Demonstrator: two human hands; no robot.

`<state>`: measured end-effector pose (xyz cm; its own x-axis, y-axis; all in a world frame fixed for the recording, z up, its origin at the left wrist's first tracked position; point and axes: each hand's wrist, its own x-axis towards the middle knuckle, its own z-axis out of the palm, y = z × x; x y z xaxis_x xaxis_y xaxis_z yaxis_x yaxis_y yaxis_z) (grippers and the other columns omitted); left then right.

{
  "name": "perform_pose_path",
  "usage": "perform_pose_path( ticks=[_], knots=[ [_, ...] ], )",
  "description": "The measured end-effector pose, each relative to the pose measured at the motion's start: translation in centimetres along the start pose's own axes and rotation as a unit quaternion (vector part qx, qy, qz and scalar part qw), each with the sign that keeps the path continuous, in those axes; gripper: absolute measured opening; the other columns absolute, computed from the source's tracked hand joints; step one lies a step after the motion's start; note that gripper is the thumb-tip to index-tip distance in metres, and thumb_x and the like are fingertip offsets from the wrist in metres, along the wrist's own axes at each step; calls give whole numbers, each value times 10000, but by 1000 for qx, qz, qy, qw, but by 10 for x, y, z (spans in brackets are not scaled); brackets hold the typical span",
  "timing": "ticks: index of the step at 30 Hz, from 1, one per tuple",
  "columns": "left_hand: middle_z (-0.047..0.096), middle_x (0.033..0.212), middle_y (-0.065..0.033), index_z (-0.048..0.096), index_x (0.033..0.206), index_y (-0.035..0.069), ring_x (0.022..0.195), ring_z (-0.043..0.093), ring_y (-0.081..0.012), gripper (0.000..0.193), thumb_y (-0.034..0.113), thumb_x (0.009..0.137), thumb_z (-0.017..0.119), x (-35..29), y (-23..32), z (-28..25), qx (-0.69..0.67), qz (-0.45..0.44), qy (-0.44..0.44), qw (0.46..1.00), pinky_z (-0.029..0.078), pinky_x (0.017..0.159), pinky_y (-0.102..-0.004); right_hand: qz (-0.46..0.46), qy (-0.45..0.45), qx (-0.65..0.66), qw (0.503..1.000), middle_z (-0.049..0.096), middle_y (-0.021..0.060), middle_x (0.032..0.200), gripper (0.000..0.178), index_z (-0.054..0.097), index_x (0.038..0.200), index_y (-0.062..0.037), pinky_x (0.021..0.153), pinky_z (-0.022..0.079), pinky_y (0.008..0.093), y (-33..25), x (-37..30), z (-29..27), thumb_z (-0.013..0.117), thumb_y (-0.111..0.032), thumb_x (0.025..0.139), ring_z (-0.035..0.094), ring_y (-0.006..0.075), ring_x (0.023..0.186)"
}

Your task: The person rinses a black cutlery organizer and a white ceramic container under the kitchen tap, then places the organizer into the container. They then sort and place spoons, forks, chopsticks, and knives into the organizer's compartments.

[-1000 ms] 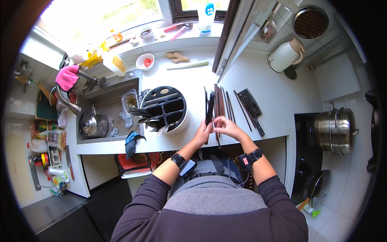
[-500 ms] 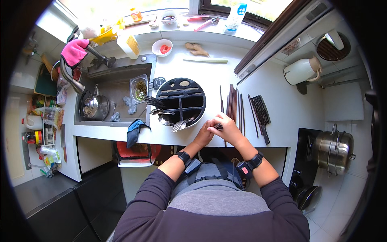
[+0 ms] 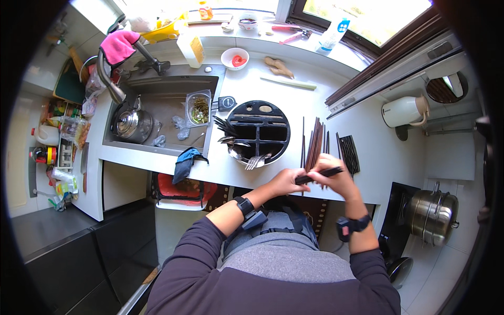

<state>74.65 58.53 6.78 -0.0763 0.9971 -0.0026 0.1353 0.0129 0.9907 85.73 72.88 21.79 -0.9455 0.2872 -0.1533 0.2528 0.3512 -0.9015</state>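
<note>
Just over the counter's front edge, a bundle of dark chopsticks (image 3: pixel 334 171) is held sideways between my hands. My left hand (image 3: pixel 286 182) is closed round its left end. The fingers of my right hand (image 3: pixel 336 181) wrap its other part, slightly blurred. Beyond them, several brown and dark chopsticks (image 3: pixel 316 139) lie in a loose row, pointing away from me. To their right lies a flat black, wavy-surfaced piece shaped like a cleaver (image 3: pixel 349 152), its near end hidden by my right hand. Left of the chopsticks stands a round black divided cutlery holder (image 3: pixel 258 126) with forks (image 3: pixel 255 161) and spoons (image 3: pixel 234 151).
At left, the sink (image 3: pixel 157 84) holds a kettle (image 3: pixel 131 123) and a clear tub of greens (image 3: pixel 199 109). A blue-black cloth (image 3: pixel 187 164) hangs over the counter edge. Farther back are a white bowl (image 3: pixel 234 59) and ginger (image 3: pixel 278 66). A steel pot (image 3: pixel 431 214) stands at right.
Both hands have moved right and spread apart from their clasp. The chopstick bundle, mostly hidden before, now shows sideways between them. The view has shifted slightly, so the counter things appear farther right.
</note>
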Motion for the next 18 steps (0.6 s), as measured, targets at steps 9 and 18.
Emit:
perform_pose_path(
  ticks=[9,18],
  knots=[
    [523,1349,-140,349,1451,56,1193,546,-239,688,211,871,685,-87,77,-78,-96,40,-12,995,416,1050,-386,-286,46,74,954,526,22,663,166,577,734,-24,426,404,177,-146,58,-64,691,-44,853,541,65,475],
    [608,1199,-101,469,1361,48,1144,565,-193,499,188,909,628,-179,55,-108,-166,-102,220,956,423,1020,-349,-162,-10,-125,979,474,55,658,272,548,739,-34,457,374,307,-121,160,51,713,-207,870,483,137,503]
  ],
)
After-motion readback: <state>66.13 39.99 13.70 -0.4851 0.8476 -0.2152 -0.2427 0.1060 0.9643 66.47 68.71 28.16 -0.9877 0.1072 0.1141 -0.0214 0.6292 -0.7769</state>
